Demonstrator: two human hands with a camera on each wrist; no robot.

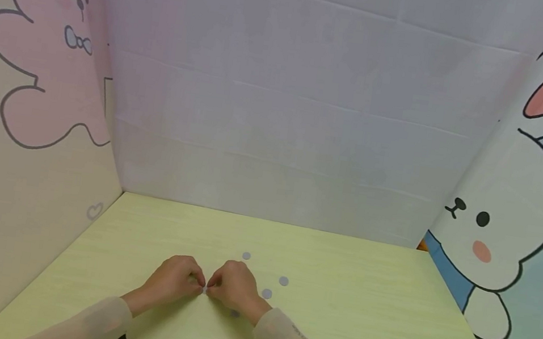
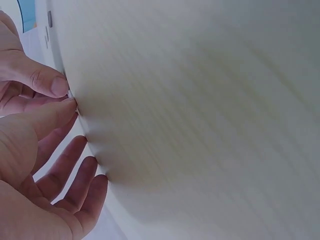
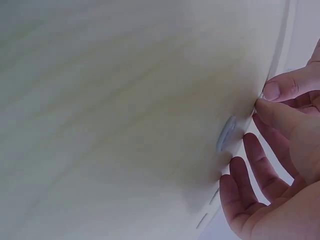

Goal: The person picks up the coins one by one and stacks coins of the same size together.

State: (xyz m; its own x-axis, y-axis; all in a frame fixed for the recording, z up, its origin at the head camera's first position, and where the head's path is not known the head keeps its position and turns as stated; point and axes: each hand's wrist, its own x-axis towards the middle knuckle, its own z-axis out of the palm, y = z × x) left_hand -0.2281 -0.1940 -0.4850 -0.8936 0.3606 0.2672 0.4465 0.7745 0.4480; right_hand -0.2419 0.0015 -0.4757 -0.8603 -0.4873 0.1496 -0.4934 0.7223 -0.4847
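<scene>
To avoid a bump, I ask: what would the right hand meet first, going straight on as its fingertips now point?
Most likely the left hand, just across from the right hand. The small pale-grey piece between their fingertips seems pinched by both; exact contact is hard to judge.

Layout on tabletop (image 1: 367,302).
Piece (image 1: 204,290) is sitting between left hand (image 1: 177,278) and right hand (image 1: 236,284); far disc (image 1: 246,255) is lying behind right hand, two discs (image 1: 283,281) to its right, near disc (image 1: 235,313) before it.
</scene>
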